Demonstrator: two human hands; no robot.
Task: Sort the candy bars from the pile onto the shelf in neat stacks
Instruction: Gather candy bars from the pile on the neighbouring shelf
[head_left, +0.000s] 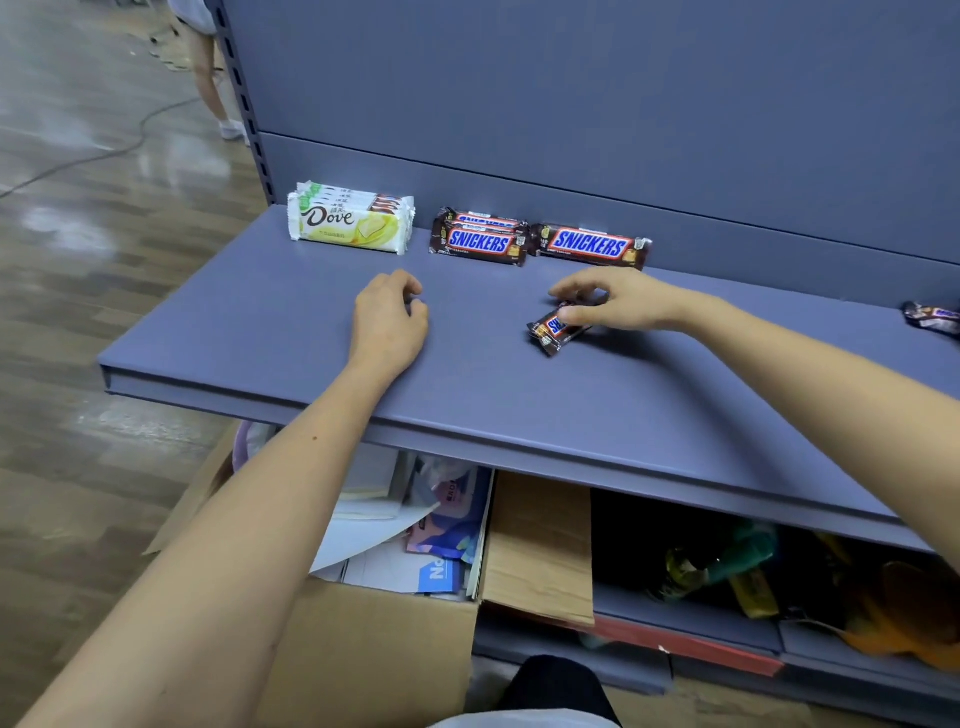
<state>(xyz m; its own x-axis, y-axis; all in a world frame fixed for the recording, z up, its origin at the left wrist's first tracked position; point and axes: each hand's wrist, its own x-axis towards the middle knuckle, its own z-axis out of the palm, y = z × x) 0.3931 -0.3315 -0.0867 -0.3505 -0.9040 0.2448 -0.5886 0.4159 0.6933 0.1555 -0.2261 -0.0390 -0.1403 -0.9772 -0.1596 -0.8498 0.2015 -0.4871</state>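
The right hand (597, 301) pinches a loose Snickers bar (558, 330) lying askew mid-shelf (260, 338); the left hand (389, 322) rests empty, loosely curled. The bar should be turned label-up and squared onto the single Snickers bar (589, 245) beside the Snickers stack (480, 239).

A slate-blue shelf (270, 332) carries white-and-pale-green chocolate bars (349, 224) lettered in dark brown, beside dark brown candy bars (480, 242) with blue lettering edged in red on white. Below, a tan cardboard box (374, 644) holds white and blue papers (415, 561). The floor (104, 260) is glossy grey-brown wood grain.
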